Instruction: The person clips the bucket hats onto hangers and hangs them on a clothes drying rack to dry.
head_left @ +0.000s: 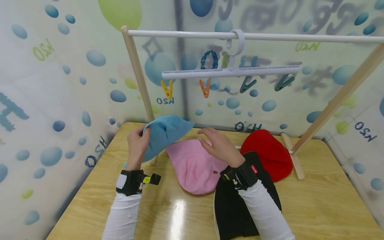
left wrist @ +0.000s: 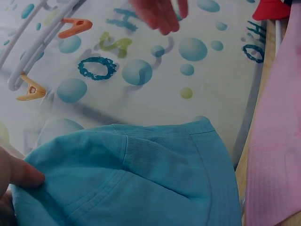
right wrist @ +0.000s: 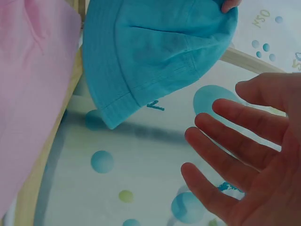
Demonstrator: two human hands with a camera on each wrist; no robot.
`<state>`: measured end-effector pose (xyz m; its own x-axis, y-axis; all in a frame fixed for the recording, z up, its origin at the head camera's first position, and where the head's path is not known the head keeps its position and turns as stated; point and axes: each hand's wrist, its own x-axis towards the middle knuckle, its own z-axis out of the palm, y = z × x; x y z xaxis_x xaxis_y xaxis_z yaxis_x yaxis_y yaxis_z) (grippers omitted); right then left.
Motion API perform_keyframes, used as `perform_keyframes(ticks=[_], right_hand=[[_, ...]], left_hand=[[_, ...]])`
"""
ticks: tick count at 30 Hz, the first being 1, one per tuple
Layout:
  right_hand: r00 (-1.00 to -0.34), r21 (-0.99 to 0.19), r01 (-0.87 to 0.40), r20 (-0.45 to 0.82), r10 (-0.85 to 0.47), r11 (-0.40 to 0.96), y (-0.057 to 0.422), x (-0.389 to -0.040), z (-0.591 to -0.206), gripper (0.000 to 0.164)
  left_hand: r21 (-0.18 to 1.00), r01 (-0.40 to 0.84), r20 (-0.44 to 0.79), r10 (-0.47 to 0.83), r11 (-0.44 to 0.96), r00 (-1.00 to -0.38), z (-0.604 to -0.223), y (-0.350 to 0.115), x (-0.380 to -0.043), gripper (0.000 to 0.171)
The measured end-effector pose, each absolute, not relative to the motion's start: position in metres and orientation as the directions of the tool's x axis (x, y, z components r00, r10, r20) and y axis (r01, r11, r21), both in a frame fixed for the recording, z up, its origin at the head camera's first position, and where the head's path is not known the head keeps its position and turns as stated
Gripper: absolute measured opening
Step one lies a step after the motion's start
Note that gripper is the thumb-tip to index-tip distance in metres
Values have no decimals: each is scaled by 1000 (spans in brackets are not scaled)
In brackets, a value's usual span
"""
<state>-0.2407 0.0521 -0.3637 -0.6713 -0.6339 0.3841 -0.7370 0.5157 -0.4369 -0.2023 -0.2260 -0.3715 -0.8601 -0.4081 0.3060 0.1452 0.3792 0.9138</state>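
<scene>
A blue bucket hat (head_left: pixel 166 133) is up off the table, pinched near its crown by my left hand (head_left: pixel 138 143). Its brim points right, toward my other hand, and the left wrist view shows the thumb (left wrist: pixel 28 175) pressed on the blue cloth. My right hand (head_left: pixel 218 146) hovers over the pink hat (head_left: pixel 195 166), fingers spread and holding nothing; the right wrist view shows a gap between these fingers (right wrist: pixel 225 160) and the blue hat (right wrist: pixel 155 52). The pink hat lies flat on the table, partly covered by the right hand and wrist.
A red hat (head_left: pixel 267 153) and a black hat (head_left: pixel 240 206) lie to the right on the wooden table (head_left: pixel 324 200). Above, a white hanger (head_left: pixel 231 71) with yellow, orange and dark green clips hangs from the rod (head_left: pixel 186 34) of a wooden-legged rack.
</scene>
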Motion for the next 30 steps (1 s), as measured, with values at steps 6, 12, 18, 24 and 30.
perform_keyframes(ticks=[6,12,18,24,30], right_hand=[[-629,-424,-774,430,-647,470,36,-252,-346,32],[-579,-382,-812,434,-690,441,20,-256,-333,36],[-527,-393,-844,486,-697,364,8,-264,-327,36],[-521,-395,-851,547,-655,347,-2,-272,-322,36],[-555,-439,-831,601,-575,343,-15,-276,-309,35]], left_hand=[[912,148,315,-421,383,-851,-370,-227,-202,25],[920,148,304,-423,363,-853,-371,-227,-202,29],[927,142,292,-430,348,-854,-372,-228,-199,28],[928,131,278,-412,349,-868,-375,-228,-194,29],[941,110,244,-417,319,-875,-374,-228,-194,25]])
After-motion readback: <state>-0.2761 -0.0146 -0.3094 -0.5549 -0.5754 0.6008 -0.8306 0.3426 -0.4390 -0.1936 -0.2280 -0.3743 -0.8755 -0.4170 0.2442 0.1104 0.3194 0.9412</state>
